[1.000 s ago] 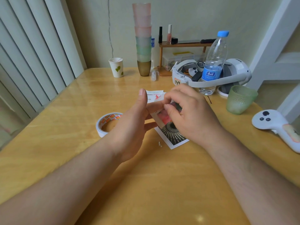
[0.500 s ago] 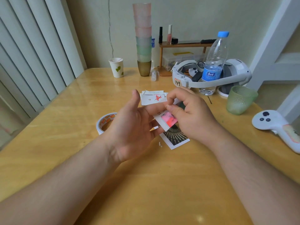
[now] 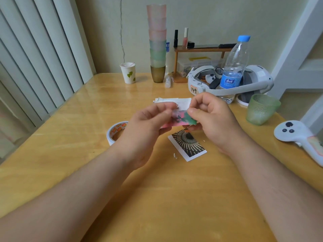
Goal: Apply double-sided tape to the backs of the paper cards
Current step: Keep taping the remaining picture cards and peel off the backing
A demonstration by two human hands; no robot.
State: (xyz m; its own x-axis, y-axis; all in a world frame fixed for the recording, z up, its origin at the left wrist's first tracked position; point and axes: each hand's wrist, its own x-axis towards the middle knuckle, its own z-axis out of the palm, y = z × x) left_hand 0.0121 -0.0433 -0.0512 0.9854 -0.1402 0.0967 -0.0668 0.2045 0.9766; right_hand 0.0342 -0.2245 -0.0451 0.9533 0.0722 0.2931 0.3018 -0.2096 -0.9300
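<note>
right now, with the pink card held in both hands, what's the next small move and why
Probably turn the pink card over so its back faces up. The left hand and right hand pinch it above the table with the printed side showing, and tape goes on the back. The tape roll lies idle beside the left hand.

hands (image 3: 176,119) hide blurred card (image 3: 178,119) edges

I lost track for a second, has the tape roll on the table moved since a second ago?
No. The tape roll sits in the same spot left of the black-and-white card; only the hands shifted.
</note>
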